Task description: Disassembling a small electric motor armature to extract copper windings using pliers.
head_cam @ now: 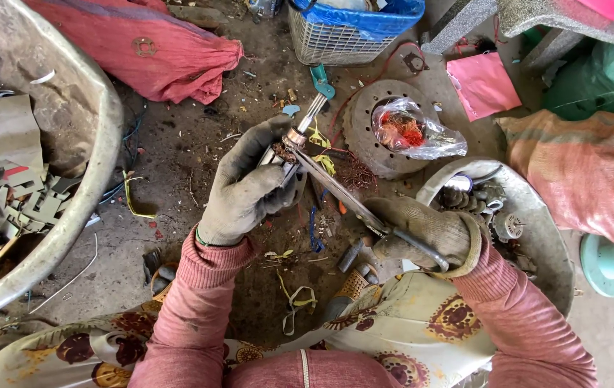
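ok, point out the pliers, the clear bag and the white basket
pliers (339, 192), head view, on the bare metal arm between the hands
clear bag (422, 133), head view, mid-plastic
white basket (325, 44), head view, front mesh wall

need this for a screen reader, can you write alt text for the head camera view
Seen from above, a person's gloved left hand grips a small motor rotor by its shaft while the gloved right hand works a long metal tool against it. Around them on a dirty floor lie metal basins of scrap, a bag of copper wire and red sacks.
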